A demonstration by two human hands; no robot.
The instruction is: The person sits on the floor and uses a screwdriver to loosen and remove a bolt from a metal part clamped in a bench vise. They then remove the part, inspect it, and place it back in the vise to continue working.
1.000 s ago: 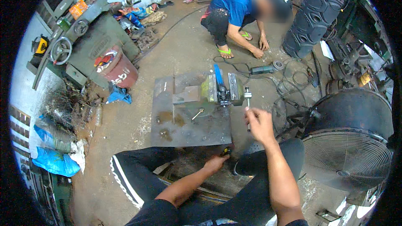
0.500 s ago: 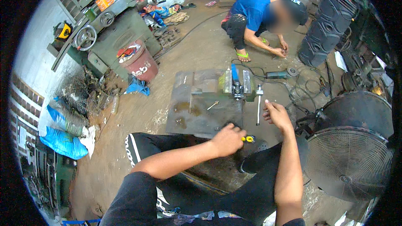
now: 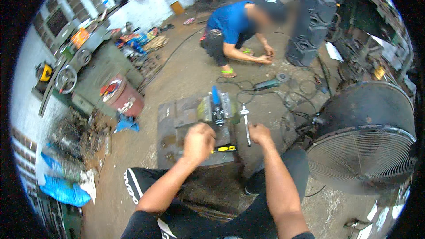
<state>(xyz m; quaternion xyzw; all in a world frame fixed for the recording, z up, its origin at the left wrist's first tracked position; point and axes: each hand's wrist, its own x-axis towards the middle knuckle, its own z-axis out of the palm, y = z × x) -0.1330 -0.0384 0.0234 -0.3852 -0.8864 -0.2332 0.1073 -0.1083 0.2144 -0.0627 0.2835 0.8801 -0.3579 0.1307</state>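
Note:
My left hand (image 3: 200,143) is closed over the metal plate (image 3: 166,121), its fingers curled; whatever they may hold is hidden. Close by its right side is a yellow-and-black handled tool (image 3: 226,149); whether the hand touches it is unclear. Right of the plate, my right hand (image 3: 260,134) has its fingers curled beside the vise's silver bar handle (image 3: 247,126). Contact with the bar cannot be made out. In the jaws of the vise (image 3: 204,109) stands a piece with a blue upper part (image 3: 215,94) and a dark metal lower end.
A large drum fan (image 3: 361,159) stands at the right. Beyond the vise lie an angle grinder (image 3: 267,83) and loose cables. A person in a blue shirt (image 3: 229,21) crouches near a tall dark ribbed piece (image 3: 310,22). At left are a red bucket (image 3: 128,99) and a green machine (image 3: 104,64).
The view has shifted, so the scene sits further left and lower. Both hands have moved forward over the bench; the yellow tool has moved over the plate. My right hand's fingers have curled closed.

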